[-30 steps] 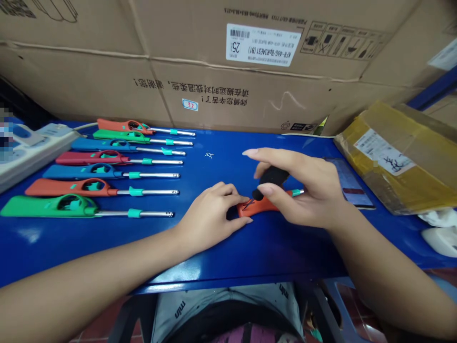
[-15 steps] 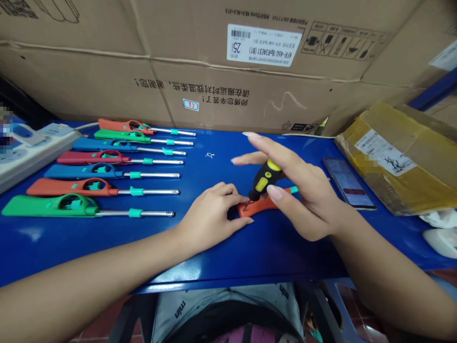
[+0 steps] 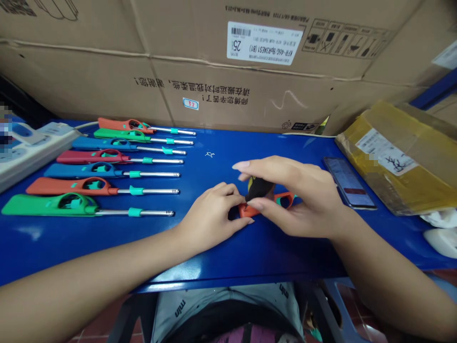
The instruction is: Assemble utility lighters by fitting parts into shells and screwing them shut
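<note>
An orange long-neck gas lighter (image 3: 246, 210) lies on the blue table, largely covered by my hands. The thumb and fingers of my left hand (image 3: 210, 214) are closed around its handle end. My right hand (image 3: 303, 197) grips a short black and yellow screwdriver (image 3: 257, 189) between thumb and fingers. The tool leans over the handle, its tip low by the lighter's end; I cannot tell whether the tip touches. Several more lighters lie in a row to the left, among them a green one (image 3: 43, 205) nearest me and a red one (image 3: 85, 157).
A white power strip (image 3: 39, 143) stands at the left edge of the blue table (image 3: 214, 257). A phone (image 3: 350, 183) and a yellow-taped box (image 3: 403, 162) are on the right. A large cardboard carton (image 3: 200, 62) stands along the back.
My right hand has lowered and turned with the screwdriver, its fingers now curled more closely over the handle. My left hand and the lighter have stayed in place.
</note>
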{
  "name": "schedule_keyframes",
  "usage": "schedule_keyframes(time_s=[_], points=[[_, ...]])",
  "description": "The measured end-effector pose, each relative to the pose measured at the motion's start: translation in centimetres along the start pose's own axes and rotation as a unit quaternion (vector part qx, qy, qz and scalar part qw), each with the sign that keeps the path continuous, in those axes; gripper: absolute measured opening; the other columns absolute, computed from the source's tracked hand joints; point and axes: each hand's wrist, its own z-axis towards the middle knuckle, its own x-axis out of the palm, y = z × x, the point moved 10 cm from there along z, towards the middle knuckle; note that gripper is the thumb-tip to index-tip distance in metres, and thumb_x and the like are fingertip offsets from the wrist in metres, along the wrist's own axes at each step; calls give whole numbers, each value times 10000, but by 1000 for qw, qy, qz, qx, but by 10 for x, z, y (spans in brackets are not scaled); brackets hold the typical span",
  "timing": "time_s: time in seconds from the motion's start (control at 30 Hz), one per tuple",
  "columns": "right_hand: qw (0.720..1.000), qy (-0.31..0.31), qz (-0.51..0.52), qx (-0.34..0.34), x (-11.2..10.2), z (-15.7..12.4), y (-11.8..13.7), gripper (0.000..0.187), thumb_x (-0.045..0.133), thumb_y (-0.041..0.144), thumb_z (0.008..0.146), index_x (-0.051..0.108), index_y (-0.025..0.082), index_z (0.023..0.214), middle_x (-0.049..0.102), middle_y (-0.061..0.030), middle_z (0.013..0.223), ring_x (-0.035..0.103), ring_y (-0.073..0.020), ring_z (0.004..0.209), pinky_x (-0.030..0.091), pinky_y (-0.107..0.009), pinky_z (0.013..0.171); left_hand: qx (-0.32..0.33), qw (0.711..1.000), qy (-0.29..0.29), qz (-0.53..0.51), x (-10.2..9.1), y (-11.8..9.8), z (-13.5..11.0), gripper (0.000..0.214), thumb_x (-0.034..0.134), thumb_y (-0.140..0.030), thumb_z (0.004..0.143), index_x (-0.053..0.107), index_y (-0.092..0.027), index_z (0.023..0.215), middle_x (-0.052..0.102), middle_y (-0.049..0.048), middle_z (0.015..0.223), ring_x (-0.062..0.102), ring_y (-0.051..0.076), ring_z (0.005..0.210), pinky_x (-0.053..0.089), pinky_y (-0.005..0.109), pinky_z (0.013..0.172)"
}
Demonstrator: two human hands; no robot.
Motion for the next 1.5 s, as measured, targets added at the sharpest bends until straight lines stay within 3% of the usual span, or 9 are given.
schedule_keyframes(time_s=[0.07, 0.17, 0.33, 0.57, 0.67, 0.87, 1.07, 1.27, 1.5], points=[[999, -3, 40, 0, 0, 0, 1, 418, 569, 202, 956, 523, 225, 1371, 703, -60, 1222, 676, -176, 1074, 582, -306, 852, -4, 1000, 7, 4, 1, 1, 0, 169, 708, -343, 885, 715, -199, 973, 673, 66, 1016, 629, 259, 1005, 540, 423, 875], [998, -6, 59, 7, 1, 0, 0, 401, 567, 113, 936, 560, 214, 1325, 722, -46, 1140, 687, -150, 1010, 583, -279, 845, -4, 1000, 11, 5, 3, 2, 0, 195, 702, -358, 891, 725, -203, 1007, 675, 75, 1034, 629, 269, 1029, 535, 435, 896], [1000, -7, 13, -8, 4, 0, 3, 335, 628, 194, 943, 595, 239, 1274, 733, -26, 1098, 697, -139, 980, 575, -237, 775, -8, 1000, 3, -18, 3, 3, 0, 175, 695, -301, 887, 701, -205, 1034, 677, 74, 1084, 640, 258, 1032, 552, 405, 850], [998, 12, 54, 7, 5, -1, 2, 488, 536, 95, 918, 519, 236, 1385, 703, -39, 1225, 668, -146, 1078, 570, -279, 893, -18, 1000, 15, -12, 2, 3, 0, 153, 698, -319, 882, 713, -211, 990, 688, 63, 1054, 649, 265, 1022, 556, 402, 834], [999, 11, 32, 30, 4, -2, -4, 513, 564, 55, 886, 536, 239, 1363, 705, -33, 1202, 687, -135, 1016, 576, -248, 852, -15, 1000, 7, 10, 2, 4, -1, 163, 706, -354, 878, 718, -214, 960, 689, 63, 1037, 654, 269, 995, 553, 417, 837], [1000, 14, 6, 3, 6, -1, -1, 414, 602, 187, 947, 539, 253, 1351, 722, -25, 1149, 686, -133, 1014, 561, -232, 828, -8, 1000, 4, -3, 1, 1, 0, 119, 693, -302, 880, 699, -209, 953, 691, 55, 1035, 656, 258, 993, 559, 389, 801], [999, 34, 11, -2, 9, -2, 0, 492, 518, 147, 950, 456, 247, 1427, 688, -47, 1250, 658, -155, 1111, 573, -272, 864, -24, 1000, 14, 0, 2, 4, 0, 137, 699, -329, 876, 709, -204, 930, 684, 59, 1010, 657, 268, 971, 558, 400, 785], [999, -3, -30, 25, 5, -5, -8, 506, 579, 128, 900, 481, 217, 1388, 672, -63, 1237, 694, -151, 951, 576, -249, 693, -17, 1000, 0, 22, 0, 5, -2, 178, 736, -360, 849, 723, -225, 964, 672, 56, 1056, 644, 272, 970, 545, 424, 809], [999, -6, 45, -7, 12, -5, -3, 501, 538, 152, 939, 438, 192, 1429, 666, -88, 1227, 668, -188, 1036, 586, -308, 773, -30, 999, 3, 11, -1, 5, -2, 123, 703, -333, 849, 693, -213, 877, 664, 36, 974, 631, 243, 910, 533, 389, 765]])
